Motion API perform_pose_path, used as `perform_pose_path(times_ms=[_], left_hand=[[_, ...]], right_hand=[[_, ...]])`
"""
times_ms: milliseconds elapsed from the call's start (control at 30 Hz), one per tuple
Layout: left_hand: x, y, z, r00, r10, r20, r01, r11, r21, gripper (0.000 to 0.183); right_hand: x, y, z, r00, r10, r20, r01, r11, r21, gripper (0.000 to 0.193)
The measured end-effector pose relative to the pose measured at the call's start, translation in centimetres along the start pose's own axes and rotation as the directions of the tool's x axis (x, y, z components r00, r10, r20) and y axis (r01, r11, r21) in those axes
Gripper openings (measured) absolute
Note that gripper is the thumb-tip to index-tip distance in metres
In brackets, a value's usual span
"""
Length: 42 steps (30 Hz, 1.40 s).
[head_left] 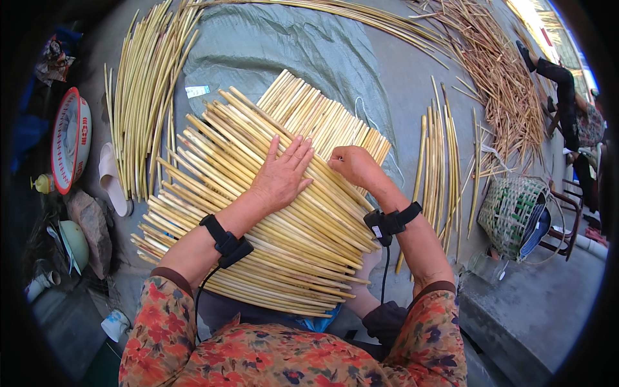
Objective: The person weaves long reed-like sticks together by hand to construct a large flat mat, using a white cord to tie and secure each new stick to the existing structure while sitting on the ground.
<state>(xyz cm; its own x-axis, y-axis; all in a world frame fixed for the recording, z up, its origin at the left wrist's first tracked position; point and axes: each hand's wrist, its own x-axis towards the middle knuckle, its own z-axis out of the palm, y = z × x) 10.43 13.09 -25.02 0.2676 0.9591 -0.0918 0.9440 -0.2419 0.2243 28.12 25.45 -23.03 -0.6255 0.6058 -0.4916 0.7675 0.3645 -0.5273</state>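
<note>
Keep the sticks flat and snug

In the upper left, long sticks [145, 84] lie side by side. Near the middle, the left hand [282, 173] lies flat, its fingers a bit apart, on the big mat of sticks [290, 226], which fills the middle of the frame. A flat palm should stop the sticks from rolling, so pressing softly and evenly seems best. Just above, a row of short sticks [316, 113] lies on a grey sheet [277, 39]. Right of the middle, the right hand [354, 166] has its fingers curled in. I cannot tell if they pinch anything. Small, slow moves would likely keep the sticks straight. Farther right are loose sticks [441, 151], then a woven basket [511, 209].
</note>
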Motion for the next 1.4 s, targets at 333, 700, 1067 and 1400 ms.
perform_pose_path(times_ms=[333, 700, 1067, 1400], left_hand=[[0.1, 0.1, 0.0, 1.0, 0.011, 0.017, -0.01, 0.998, -0.069, 0.06], [-0.2, 0.1, 0.8, 0.999, 0.033, -0.036, -0.037, 0.994, -0.1, 0.054], [-1.2, -2.7, -2.9, 0.935, -0.139, -0.325, -0.056, 0.85, -0.524, 0.046], [-10.2, -20.0, -5.2, 0.565, -0.668, 0.483, 0.723, 0.119, -0.681, 0.044]], right_hand=[[-0.1, -2.4, 2.2, 0.997, 0.045, -0.058, 0.057, 0.024, 0.998, 0.019], [-0.5, -4.7, 2.1, 0.984, 0.092, -0.152, 0.115, 0.326, 0.938, 0.025], [-2.4, 3.7, 1.5, 0.804, -0.023, -0.594, 0.195, 0.954, 0.226, 0.033], [-6.7, 9.3, 5.6, 0.877, 0.466, 0.117, -0.372, 0.504, 0.78, 0.04]])
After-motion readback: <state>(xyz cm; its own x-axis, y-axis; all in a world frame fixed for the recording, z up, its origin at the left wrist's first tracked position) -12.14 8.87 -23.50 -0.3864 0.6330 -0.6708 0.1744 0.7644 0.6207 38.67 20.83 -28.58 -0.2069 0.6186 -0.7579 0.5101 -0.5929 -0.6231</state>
